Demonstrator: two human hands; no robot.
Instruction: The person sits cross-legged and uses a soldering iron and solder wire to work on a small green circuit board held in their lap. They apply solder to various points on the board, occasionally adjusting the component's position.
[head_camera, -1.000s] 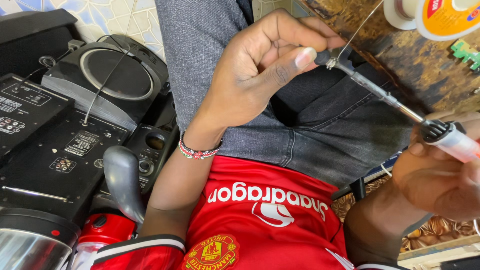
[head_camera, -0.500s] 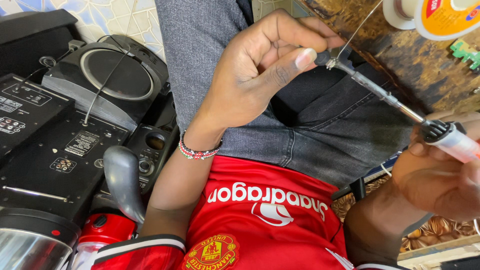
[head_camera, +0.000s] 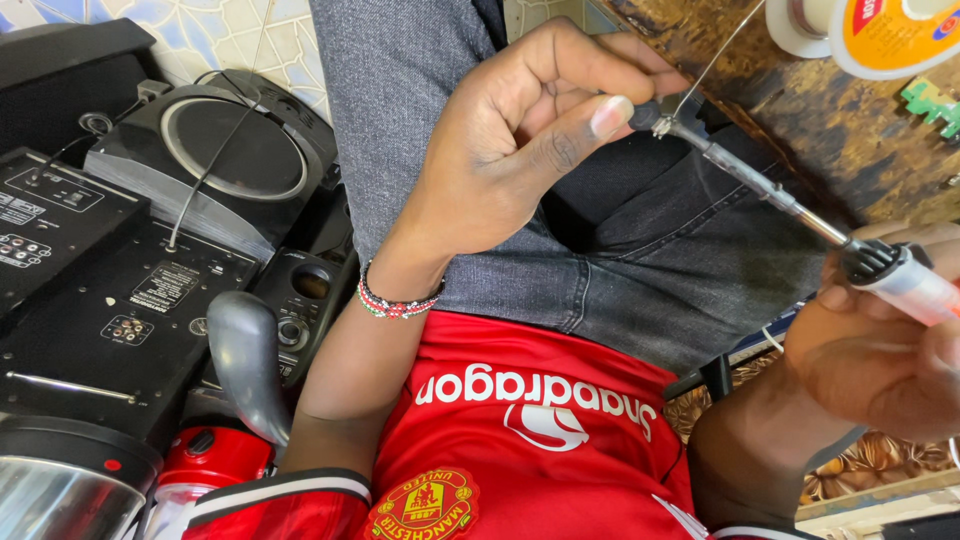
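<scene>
The left hand (head_camera: 520, 150) is up over the lap, fingers (head_camera: 590, 118) curled in tight, thumb pressed against the forefinger, pinching a small dark part (head_camera: 650, 115) right at the tip of the soldering iron (head_camera: 780, 200). A thin solder wire (head_camera: 715, 60) runs down from the upper right and meets that same spot, touching the iron's tip. The iron slants across the grey jeans (head_camera: 620, 260), its metal shaft going down and right into a black collar and a pale handle. The right hand (head_camera: 880, 350) sits at the right edge with its fingers wrapped closed around that handle, gripping it firmly.

There is a beaded bracelet (head_camera: 398, 300) on the left wrist, and a red shirt (head_camera: 530, 440) fills the bottom of the view. Along the top right runs a worn brown worktop (head_camera: 800, 110), with a yellow-and-white solder reel (head_camera: 890, 35) at its far corner and a small green piece (head_camera: 935, 100) just beside it. Off to the left, well apart from the hands, lies a heap of black audio gear: a round-topped disc player (head_camera: 230, 150) and a flat amplifier panel (head_camera: 110, 310) with sockets. A grey curved handle (head_camera: 250, 360) stands near the bottom left above a red can (head_camera: 210, 470).
</scene>
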